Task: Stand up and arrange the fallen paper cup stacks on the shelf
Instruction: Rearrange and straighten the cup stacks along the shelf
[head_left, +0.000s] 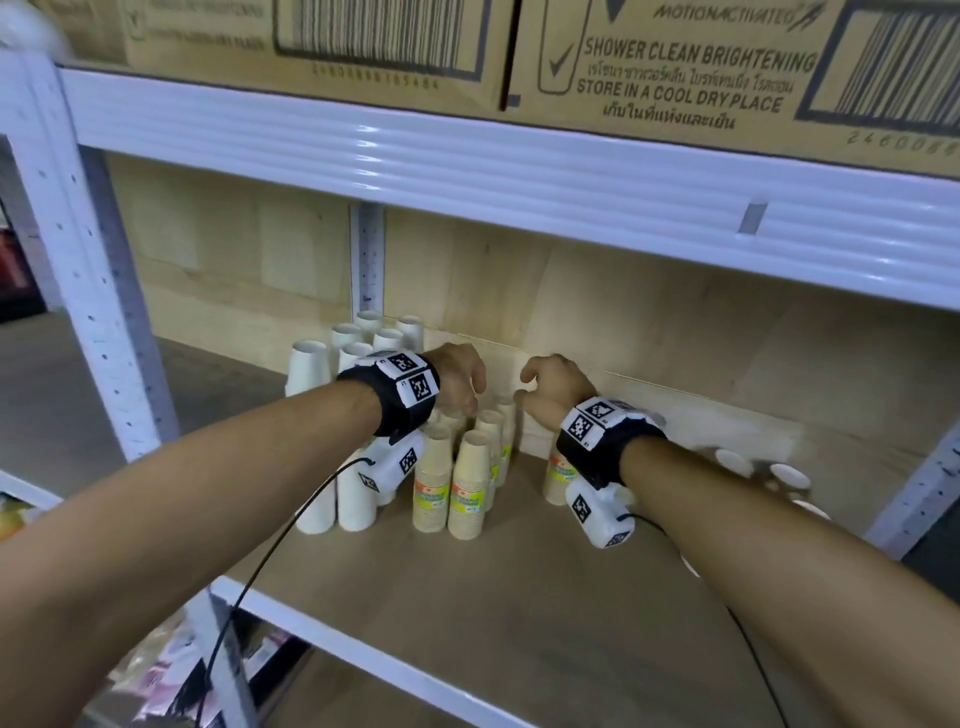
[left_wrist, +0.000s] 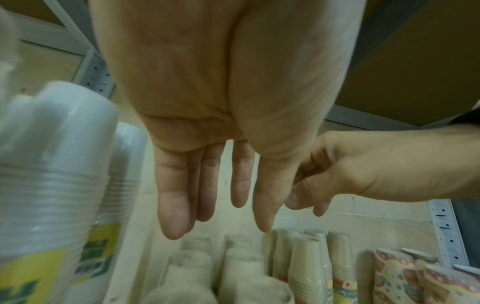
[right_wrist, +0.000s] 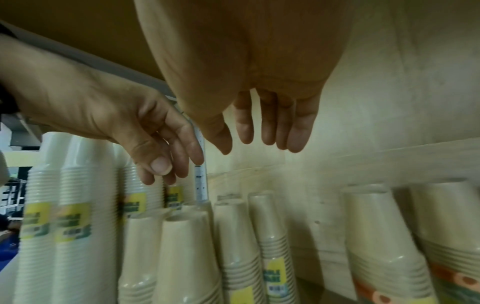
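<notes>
Both hands hover over the cup stacks on the wooden shelf (head_left: 519, 597), and neither holds anything: the left hand (head_left: 460, 376) hangs with fingers straight and loose, the right hand (head_left: 553, 387) with fingers relaxed, slightly curled. Just below them, at 6 o'clock of the left hand, stand the tan cup stacks (head_left: 467, 483), upright and pressed close; the white cup stacks (head_left: 332, 364) stand at its 9 o'clock, further back. To do this step well, I judge each hand should come down on one wrapped stack near its top and nudge it flush with its neighbours — gently, since tall narrow stacks tip easily. At 3 o'clock of the right hand more cups (head_left: 779, 475) show — blurred, so whether they stand or lie I cannot tell. Above, cardboard boxes (head_left: 675, 67) sit shut; their contents are hidden.
</notes>
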